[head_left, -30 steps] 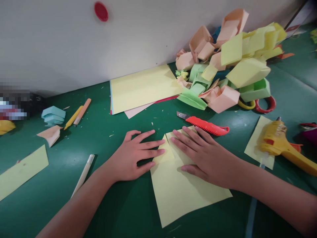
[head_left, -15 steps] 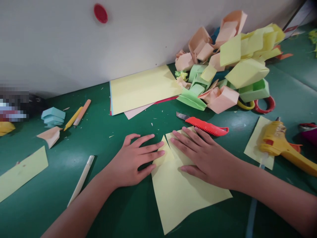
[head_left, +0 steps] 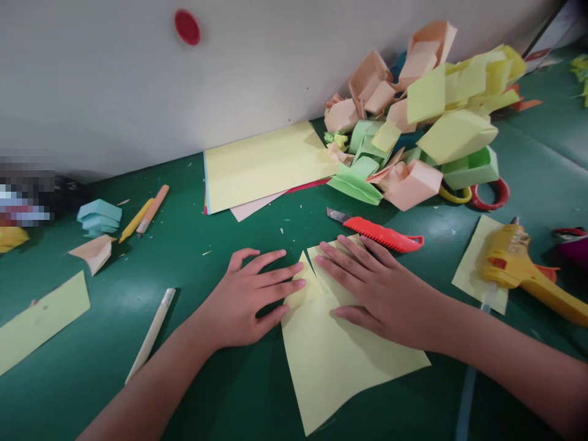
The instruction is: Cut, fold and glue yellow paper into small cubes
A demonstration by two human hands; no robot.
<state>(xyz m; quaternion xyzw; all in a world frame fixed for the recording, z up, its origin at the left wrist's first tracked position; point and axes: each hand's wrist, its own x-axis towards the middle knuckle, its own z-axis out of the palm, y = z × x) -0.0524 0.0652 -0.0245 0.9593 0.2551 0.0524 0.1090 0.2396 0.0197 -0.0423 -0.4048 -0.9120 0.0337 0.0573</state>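
A pale yellow paper (head_left: 349, 367) lies on the green table, with a slit or gap running down from its top edge. My left hand (head_left: 252, 300) is spread, its fingertips on the paper's upper left part beside the slit. Flat on the upper right part rests my right hand (head_left: 376, 288), fingers extended and holding nothing. Just beyond the right fingertips is a red utility knife (head_left: 386, 234) with some blade showing.
Folded paper pieces (head_left: 454, 135) are heaped at the back right, near scissors handles (head_left: 491, 195). A yellow glue gun (head_left: 505, 257) lies right. Stacked sheets (head_left: 266, 168) touch the white wall. A rolled paper stick (head_left: 151, 334) lies beside my left forearm.
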